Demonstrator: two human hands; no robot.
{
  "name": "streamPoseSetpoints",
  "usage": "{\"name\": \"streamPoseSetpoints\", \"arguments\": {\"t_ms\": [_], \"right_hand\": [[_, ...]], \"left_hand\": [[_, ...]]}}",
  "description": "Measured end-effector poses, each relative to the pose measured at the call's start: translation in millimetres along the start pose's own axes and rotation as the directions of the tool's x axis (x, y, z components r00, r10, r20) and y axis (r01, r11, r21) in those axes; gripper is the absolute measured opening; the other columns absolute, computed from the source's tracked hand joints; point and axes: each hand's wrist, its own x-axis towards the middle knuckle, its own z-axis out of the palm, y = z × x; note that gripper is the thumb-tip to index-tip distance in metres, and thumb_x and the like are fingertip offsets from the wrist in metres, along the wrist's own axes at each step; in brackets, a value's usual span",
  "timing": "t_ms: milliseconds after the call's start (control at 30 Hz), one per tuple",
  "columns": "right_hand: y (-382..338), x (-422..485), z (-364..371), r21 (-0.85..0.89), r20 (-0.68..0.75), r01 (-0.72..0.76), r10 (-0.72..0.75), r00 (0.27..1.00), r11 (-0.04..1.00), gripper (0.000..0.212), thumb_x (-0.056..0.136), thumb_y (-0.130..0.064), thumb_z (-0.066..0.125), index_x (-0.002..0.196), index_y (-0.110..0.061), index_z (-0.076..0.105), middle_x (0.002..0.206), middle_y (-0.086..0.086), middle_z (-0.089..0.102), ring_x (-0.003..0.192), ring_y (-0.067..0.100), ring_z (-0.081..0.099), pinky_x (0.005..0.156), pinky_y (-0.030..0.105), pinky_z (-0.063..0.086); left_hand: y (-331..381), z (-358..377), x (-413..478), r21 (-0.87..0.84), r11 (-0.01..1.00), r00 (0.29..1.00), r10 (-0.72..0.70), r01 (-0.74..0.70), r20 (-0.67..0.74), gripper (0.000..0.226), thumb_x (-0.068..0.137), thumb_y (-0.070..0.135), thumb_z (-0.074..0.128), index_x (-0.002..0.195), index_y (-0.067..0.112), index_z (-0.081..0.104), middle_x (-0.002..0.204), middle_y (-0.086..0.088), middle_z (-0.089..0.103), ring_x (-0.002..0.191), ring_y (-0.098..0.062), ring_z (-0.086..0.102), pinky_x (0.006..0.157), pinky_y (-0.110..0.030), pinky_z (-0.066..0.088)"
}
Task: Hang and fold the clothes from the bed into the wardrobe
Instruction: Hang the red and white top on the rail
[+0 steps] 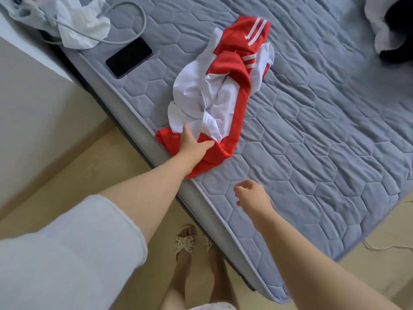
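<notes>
Now, at the mattress [312, 142] edge, the left hand [194, 143] grasps the red-and-white garment [223, 86].
Left arm extends straight toward the frame's centre; its fingers dig into the crumpled cloth at the garment's near end, thumb spread across the red hem. Right hand [252, 195], lower centre, hovers above the bare quilting with wrist bent and fingers loosely curled, holding nothing. The garment lies in a strip running toward the upper centre, beside a dark phone [129, 57].
</notes>
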Motion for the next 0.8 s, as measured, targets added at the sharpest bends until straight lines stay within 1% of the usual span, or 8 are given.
{"name": "streamPoseSetpoints", "arguments": {"t_ms": [67,133,233,333,433,567,700,800], "right_hand": [[3.4,11.7,2.3,0.012,-0.009,-0.017,0.017,1.000,1.000,0.015,0.087,-0.009,0.044,0.079,-0.005,0.056,0.073,0.003,0.055,0.075,0.021,0.053,0.064,0.029,0.039],[4.1,18.3,5.3,0.036,-0.009,-0.035,0.035,0.999,0.999,0.016,0.087,-0.010,0.044,0.074,-0.010,0.054,0.076,0.003,0.055,0.078,0.022,0.053,0.067,0.030,0.040],[2.9,20.8,7.1,0.104,-0.003,-0.048,0.048,0.999,0.993,0.018,0.089,-0.010,0.045,0.090,0.002,0.058,0.082,0.008,0.054,0.076,0.022,0.052,0.067,0.031,0.040],[-5.7,9.4,-0.4,0.247,-0.003,-0.088,0.091,0.996,0.965,0.013,0.093,-0.014,0.048,0.091,-0.009,0.059,0.087,0.006,0.057,0.068,0.017,0.055,0.061,0.028,0.042],[-18.9,-15.9,-10.6,0.387,0.012,-0.128,0.134,0.991,0.913,0.009,0.094,-0.018,0.049,0.089,-0.015,0.056,0.084,0.003,0.058,0.067,0.017,0.055,0.060,0.027,0.043],[-39.7,-63.3,-17.6,0.495,0.120,-0.208,0.171,0.978,0.844,0.019,0.097,-0.032,0.045,0.089,-0.018,0.055,0.086,0.003,0.059,0.073,0.019,0.057,0.065,0.031,0.046],[-59.8,-107.9,-20.6,0.460,0.178,-0.199,0.130,0.975,0.865,0.028,0.094,-0.043,0.047,0.096,-0.017,0.057,0.095,0.005,0.060,0.084,0.021,0.059,0.070,0.033,0.046],[-68.8,-140.0,-23.2,0.408,0.223,-0.227,0.145,0.964,0.884,0.033,0.091,-0.050,0.049,0.091,-0.018,0.056,0.095,0.007,0.060,0.084,0.021,0.058,0.077,0.037,0.045]], "left_hand": [[-3.4,9.1,13.0,-0.037,0.995,0.993,-0.087,0.090,0.083,0.090,0.087,0.023,0.062,0.147,0.030,-0.005,0.139,-0.003,0.034,0.100,-0.017,0.057,0.071,-0.026,0.051],[-9.1,14.4,16.5,0.080,0.994,0.984,-0.082,0.070,0.155,0.072,0.089,0.019,0.058,0.145,0.027,0.013,0.108,-0.006,0.051,0.069,-0.015,0.056,0.054,-0.021,0.045],[-5.2,14.6,13.4,0.327,0.936,0.984,0.080,-0.130,0.160,0.022,0.091,0.019,0.053,0.111,0.010,0.050,0.100,-0.009,0.058,0.091,-0.025,0.055,0.077,-0.032,0.044],[9.4,6.1,-5.3,0.200,0.970,0.989,0.123,-0.138,0.087,0.014,0.091,0.017,0.052,0.105,0.015,0.055,0.113,-0.016,0.060,0.105,-0.030,0.055,0.092,-0.038,0.042],[14.5,-12.0,-43.8,0.076,0.988,0.984,0.127,-0.138,0.128,0.014,0.090,0.011,0.053,0.103,0.015,0.058,0.098,-0.010,0.062,0.090,-0.022,0.056,0.078,-0.031,0.043],[19.9,-39.2,-108.7,-0.142,0.982,0.968,0.153,-0.126,0.199,0.026,0.089,0.000,0.053,0.085,0.025,0.060,0.079,0.012,0.059,0.067,0.010,0.055,0.059,-0.004,0.039],[44.1,-62.6,-157.7,-0.171,0.974,0.948,0.187,-0.145,0.258,0.022,0.089,-0.002,0.051,0.099,0.015,0.062,0.091,0.005,0.062,0.081,-0.001,0.057,0.066,-0.005,0.042],[69.3,-80.0,-195.3,-0.191,0.966,0.902,0.235,-0.175,0.362,0.020,0.092,0.002,0.050,0.104,0.016,0.059,0.086,0.008,0.061,0.073,0.002,0.057,0.063,-0.005,0.044]]}}
